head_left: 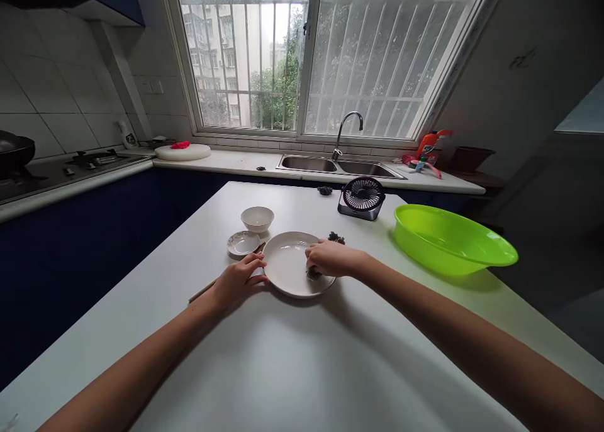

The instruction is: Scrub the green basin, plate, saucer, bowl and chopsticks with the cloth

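Observation:
A white plate (290,262) lies on the white table (292,369). My left hand (238,280) rests on the plate's left rim, fingers curled around its edge. My right hand (330,259) is closed on a dark scrubber (313,273) and presses it onto the plate's right side. Another dark clump (336,237) lies just beyond my right hand. Under my left hand run wooden chopsticks (202,290), flat on the table.
A small saucer (243,243) and a white bowl (257,218) stand behind the plate on the left. A black desk fan (362,198) and a green basin (450,238) are at the right. Sink (340,166) and stove (70,165) line the far counter.

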Motion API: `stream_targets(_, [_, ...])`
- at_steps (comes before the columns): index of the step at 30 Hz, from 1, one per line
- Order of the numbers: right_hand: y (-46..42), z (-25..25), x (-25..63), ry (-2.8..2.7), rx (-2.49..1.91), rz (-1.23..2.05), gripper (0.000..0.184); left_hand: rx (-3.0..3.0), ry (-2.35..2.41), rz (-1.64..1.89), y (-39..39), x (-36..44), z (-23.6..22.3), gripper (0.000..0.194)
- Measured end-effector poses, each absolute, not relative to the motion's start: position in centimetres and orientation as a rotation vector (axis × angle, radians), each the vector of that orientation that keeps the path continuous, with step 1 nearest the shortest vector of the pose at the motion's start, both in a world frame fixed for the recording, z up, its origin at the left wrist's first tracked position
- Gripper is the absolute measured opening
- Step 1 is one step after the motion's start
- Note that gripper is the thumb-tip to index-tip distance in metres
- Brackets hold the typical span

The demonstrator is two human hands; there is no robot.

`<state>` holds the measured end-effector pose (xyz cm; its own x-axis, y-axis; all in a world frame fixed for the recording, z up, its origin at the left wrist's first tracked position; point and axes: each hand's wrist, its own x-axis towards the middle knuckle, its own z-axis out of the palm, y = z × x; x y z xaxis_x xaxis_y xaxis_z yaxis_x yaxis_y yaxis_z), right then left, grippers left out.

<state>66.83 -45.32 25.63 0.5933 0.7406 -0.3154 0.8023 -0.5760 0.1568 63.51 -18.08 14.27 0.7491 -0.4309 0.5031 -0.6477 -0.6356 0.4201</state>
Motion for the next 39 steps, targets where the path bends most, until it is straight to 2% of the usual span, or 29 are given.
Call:
stream_targets(4, [-45.7,24.4,66.2,1.206,2.552,-0.29,0.025,2.376,-0.802,0.442,-18.2,63.3,14.6,0.031])
stream_targets(9, [-46.8,25.4,65.8,1.144,2.559,-0.238,0.023,2.37,-0.775,0.443,-18.4,63.2,14.6,0.033])
stream_targets(16, [-49.2,27.1,65.4,1.081,2.707,0.082,0.027,2.349,-0.724,0.345,-18.0,62.9,15.9,0.038])
stream_targets(21, [-50.7,23.1,64.6,0.993,2.981,0.493,0.028,2.413,-0.496,0.43,-19.0,63.1,16.8,0.042])
stream_targets(25, [-51.3,18.6,64.3,1.029,3.095,0.755,0.028,2.531,-0.485,0.413,-20.5,63.4,15.9,0.052])
stream_targets(28, [-51.6,16.2,64.1,1.069,3.103,0.834,0.03,2.596,-0.454,0.402,-21.2,63.6,14.5,0.06])
stream_targets(33, [-51.7,14.2,63.6,1.021,3.189,1.013,0.034,2.551,-0.402,0.463,-22.0,64.2,12.7,0.055])
stream_targets(39, [-51.5,13.7,63.4,1.014,3.252,1.116,0.032,2.46,-0.309,0.483,-23.1,64.4,13.8,0.063])
